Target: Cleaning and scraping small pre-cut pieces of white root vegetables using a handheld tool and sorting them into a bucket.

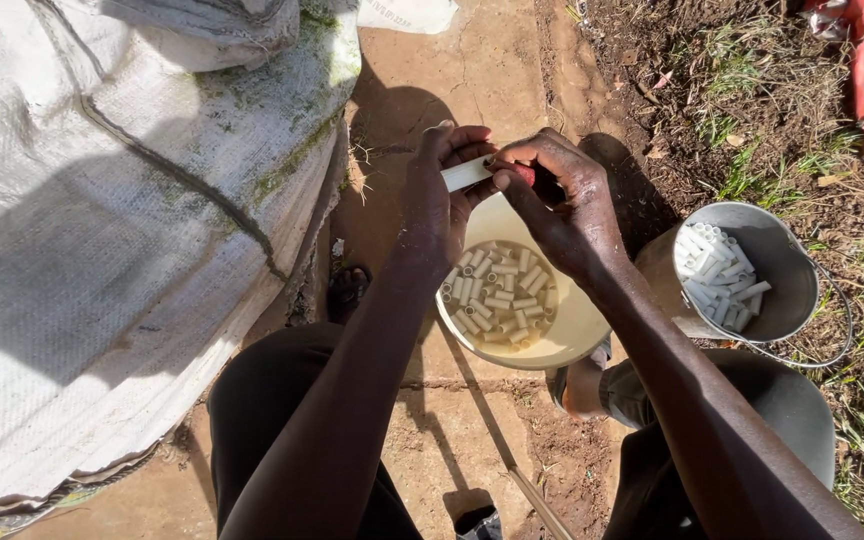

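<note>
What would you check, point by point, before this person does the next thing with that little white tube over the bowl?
1. Tube held: ok. The left hand wraps the white tube, so the grip looks firm.
2. Right hand at the tube's end: ok, fingertips meet it.
3. What the right fingers hold: cannot tell, something reddish shows, mostly hidden.
4. Catch below: ok. The cream bowl sits under both hands, with cut white pieces in it.
5. Metal bucket within reach: ok, upright to the right, holding more tube pieces.
6. Bowl steady: cannot tell, its support is hidden.
</note>
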